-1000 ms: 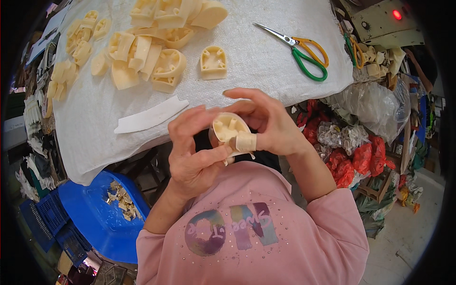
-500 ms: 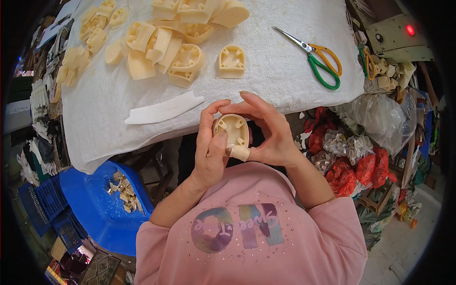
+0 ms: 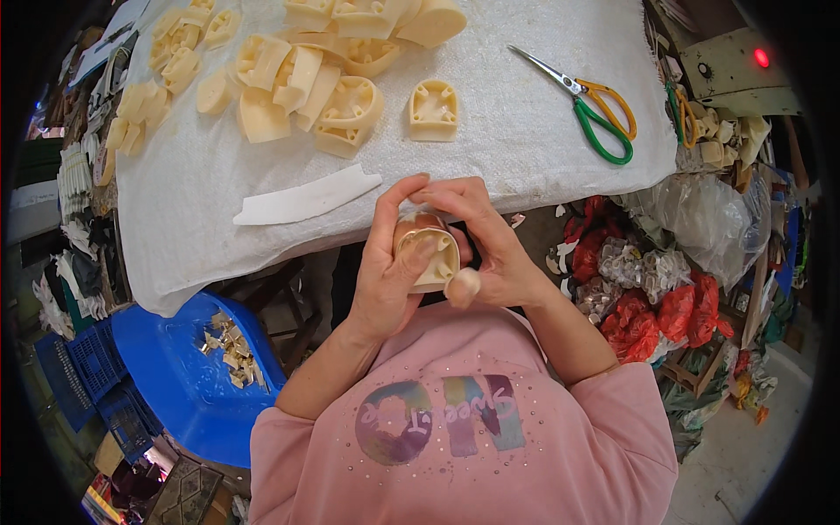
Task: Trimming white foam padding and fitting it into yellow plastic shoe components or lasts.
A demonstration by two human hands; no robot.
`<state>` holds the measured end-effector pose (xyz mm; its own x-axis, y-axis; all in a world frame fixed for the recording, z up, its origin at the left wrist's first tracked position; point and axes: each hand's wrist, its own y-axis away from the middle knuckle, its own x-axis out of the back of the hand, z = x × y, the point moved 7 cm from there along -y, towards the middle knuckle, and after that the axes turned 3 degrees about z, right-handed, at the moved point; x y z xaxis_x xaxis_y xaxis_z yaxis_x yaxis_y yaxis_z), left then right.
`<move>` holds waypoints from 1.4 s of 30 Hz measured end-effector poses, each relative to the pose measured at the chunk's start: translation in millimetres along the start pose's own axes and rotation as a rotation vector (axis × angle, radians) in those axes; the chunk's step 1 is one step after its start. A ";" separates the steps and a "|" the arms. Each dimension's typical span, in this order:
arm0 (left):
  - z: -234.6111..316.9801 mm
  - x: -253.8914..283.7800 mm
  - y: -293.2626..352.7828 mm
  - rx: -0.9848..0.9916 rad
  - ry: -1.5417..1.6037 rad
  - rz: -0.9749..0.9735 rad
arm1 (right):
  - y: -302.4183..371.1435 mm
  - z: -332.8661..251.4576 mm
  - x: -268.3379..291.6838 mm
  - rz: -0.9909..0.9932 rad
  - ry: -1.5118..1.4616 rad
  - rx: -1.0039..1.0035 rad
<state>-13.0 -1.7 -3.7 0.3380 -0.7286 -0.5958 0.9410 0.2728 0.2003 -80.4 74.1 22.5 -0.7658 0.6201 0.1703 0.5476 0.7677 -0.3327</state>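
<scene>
A cream plastic shell point(image 3: 444, 254) with small posts inside sits between my hands in front of the table edge, its hollow side facing up. My left hand point(image 3: 381, 278) is closed round its left side, thumb pressing over the rim. My right hand point(image 3: 500, 258) curls round the far and right side, its fingertips meeting those of the left hand beyond the shell. The right thumb, with a pale wrap on its tip, is at the shell's near right rim and slightly blurred. Part of the shell's outer wall looks brown and glossy; the fingers hide the rest.
On the white-covered table point(image 3: 525, 131) lie a strip of white sheet point(image 3: 306, 196), a single cream shell point(image 3: 434, 111), a pile of similar shells point(image 3: 297, 79), and scissors point(image 3: 582, 96) with green and yellow handles. A blue basin point(image 3: 166, 376) with scraps is at lower left; red bags point(image 3: 674, 311) are at right.
The shell has tilted in my hands, showing more of its brown far side. My right thumb has shifted right along the near rim. The view has moved slightly.
</scene>
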 end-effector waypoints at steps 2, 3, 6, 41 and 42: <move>4.0 -3.7 -0.4 0.004 0.008 -0.014 | -5.7 4.5 1.0 0.047 -0.216 -0.181; 5.1 -5.4 -0.7 0.002 0.015 -0.022 | -6.2 13.8 -0.9 0.088 -0.438 -0.357; 3.9 -6.0 -4.6 -0.017 0.013 0.033 | -7.5 28.9 -11.6 0.003 -0.636 -0.619; 6.8 3.0 -4.6 -0.209 0.142 0.215 | 4.4 8.6 -20.4 0.176 -0.315 -0.047; 6.1 1.1 -3.6 -0.207 0.142 0.215 | 4.1 -0.9 -17.9 0.224 -0.099 0.047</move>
<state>-16.0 -7.4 -0.4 0.5089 -0.5494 -0.6627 0.8201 0.5435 0.1792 -64.2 66.4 19.0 -0.6577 0.7533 -0.0040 0.6930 0.6029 -0.3954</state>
